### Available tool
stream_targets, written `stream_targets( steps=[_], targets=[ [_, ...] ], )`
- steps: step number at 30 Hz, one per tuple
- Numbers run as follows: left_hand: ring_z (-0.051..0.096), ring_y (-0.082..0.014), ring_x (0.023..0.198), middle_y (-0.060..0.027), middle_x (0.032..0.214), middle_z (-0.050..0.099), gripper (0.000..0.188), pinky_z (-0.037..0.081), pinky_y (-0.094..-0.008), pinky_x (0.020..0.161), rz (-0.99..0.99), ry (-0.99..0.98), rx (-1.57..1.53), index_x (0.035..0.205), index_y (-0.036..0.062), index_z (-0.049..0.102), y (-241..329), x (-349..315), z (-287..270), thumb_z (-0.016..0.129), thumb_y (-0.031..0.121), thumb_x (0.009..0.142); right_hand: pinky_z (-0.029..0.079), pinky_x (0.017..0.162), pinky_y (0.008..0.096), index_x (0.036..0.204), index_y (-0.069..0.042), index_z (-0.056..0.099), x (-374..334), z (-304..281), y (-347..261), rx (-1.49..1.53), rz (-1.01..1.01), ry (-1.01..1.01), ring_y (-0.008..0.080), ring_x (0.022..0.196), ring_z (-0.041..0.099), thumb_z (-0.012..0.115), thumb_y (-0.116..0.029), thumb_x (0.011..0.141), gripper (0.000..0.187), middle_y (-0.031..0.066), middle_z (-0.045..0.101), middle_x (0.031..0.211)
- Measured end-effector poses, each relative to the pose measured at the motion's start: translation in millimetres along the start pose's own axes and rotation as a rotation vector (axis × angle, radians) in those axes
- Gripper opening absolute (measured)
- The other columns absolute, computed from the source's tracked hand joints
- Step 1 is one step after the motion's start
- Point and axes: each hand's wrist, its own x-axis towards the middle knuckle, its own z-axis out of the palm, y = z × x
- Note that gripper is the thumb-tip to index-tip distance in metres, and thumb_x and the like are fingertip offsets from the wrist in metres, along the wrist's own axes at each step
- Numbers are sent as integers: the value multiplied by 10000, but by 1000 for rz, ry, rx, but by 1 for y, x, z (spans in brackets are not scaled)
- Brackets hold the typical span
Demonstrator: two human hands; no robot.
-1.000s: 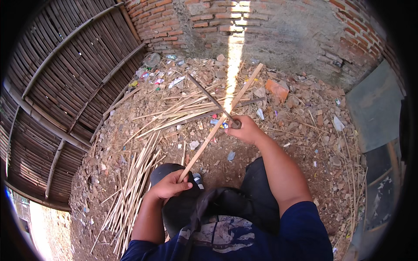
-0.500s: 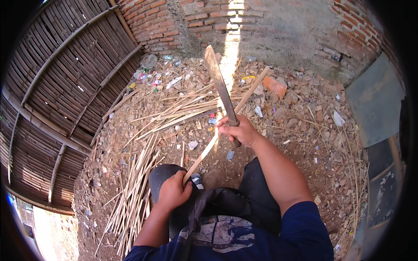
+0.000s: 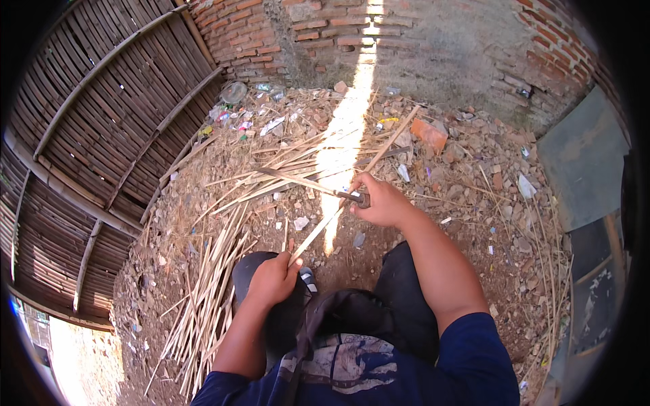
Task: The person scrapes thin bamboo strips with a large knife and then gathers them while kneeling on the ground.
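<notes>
My left fingers (image 3: 285, 262) are closed around the near part of the wooden strip (image 3: 396, 134), which slants away before me; my right fingers (image 3: 366, 178) hold the knife (image 3: 345, 196), its blade toward left; thin sticks (image 3: 204, 308) lie beside me.

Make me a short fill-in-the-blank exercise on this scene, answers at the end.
The right hand holds the long knife by its ____.
The left hand grips the ____ (near or far) end of a wooden strip.
A loose bundle of strips lies on the person's ____ side.
The wall ahead, partly grey, is built of reddish ____.
Missing words: handle; near; left; bricks.
</notes>
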Motion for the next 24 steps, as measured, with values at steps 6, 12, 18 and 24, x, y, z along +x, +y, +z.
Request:
stream_targets(
  steps=[6,12,18,24],
  targets=[
    [638,-480,831,-269,795,648,471,490,-516,736,-6,-62,-110,904,-14,619,5,14,1,567,446,991,519,725,474,1007,-85,633,10,16,6,-188,-80,-46,389,844,674,781,-339,780,371,171,688,842],
    [604,-280,716,-147,728,619,456,483,-407,671,4,-155,-244,890,-5,611,-10,18,-1,638,445,963,538,784,466,1004,-47,706,16,11,37,-163,91,50,385,878,688,751,-363,796,381,217,696,900],
    [490,-109,659,-24,675,540,387,436,-311,601,-27,-91,-443,814,35,554,-14,3,-2,727,361,930,537,752,468,956,-27,682,9,23,-2,-246,-110,-104,383,842,684,743,-357,808,367,209,687,852],
    [585,-219,629,-106,669,591,439,477,-374,615,-18,-94,-347,812,25,559,-11,-4,0,736,416,902,534,732,443,991,-15,682,19,13,22,-101,12,-40,370,817,682,777,-346,789,400,201,691,847]
  ],
)
